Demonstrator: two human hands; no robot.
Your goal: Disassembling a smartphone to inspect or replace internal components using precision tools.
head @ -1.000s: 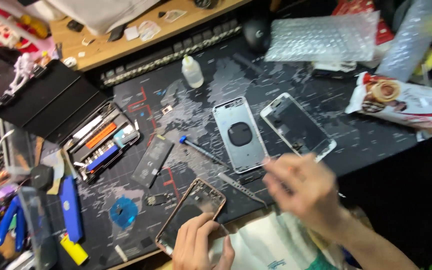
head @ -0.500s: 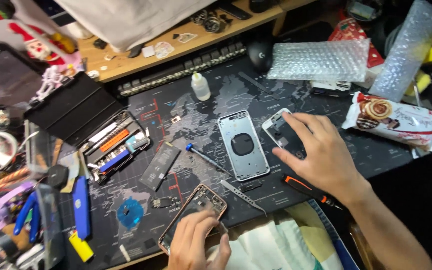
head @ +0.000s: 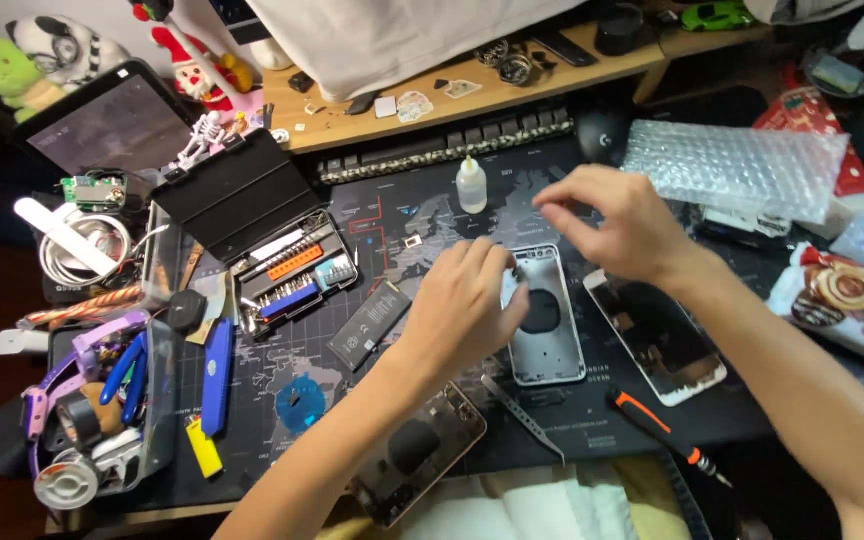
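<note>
A silver phone back housing (head: pixel 550 345) lies flat in the middle of the dark mat (head: pixel 422 225). My left hand (head: pixel 467 300) rests on its left edge, fingers curled over the upper corner. My right hand (head: pixel 617 220) hovers just above the housing's top end, thumb and forefinger pinched together; whether something tiny sits between them is too small to tell. A detached phone screen (head: pixel 662 340) lies right of the housing, under my right forearm. A second, gold-edged phone frame (head: pixel 417 450) lies near the front edge, below my left arm.
An orange-handled screwdriver (head: pixel 652 425) and metal tweezers (head: pixel 522 415) lie in front of the housing. A battery (head: pixel 369 325), open bit kit (head: pixel 297 275), small bottle (head: pixel 471 185) and blue disc (head: pixel 300 405) lie left. Bubble wrap (head: pixel 732 170) and a snack packet (head: pixel 842 300) sit right; a tool-filled box (head: pixel 102 400) stands far left.
My left hand left the gold-edged frame and moved up onto the silver housing. My right hand moved off the screen to above the housing's top. The view shifted.
</note>
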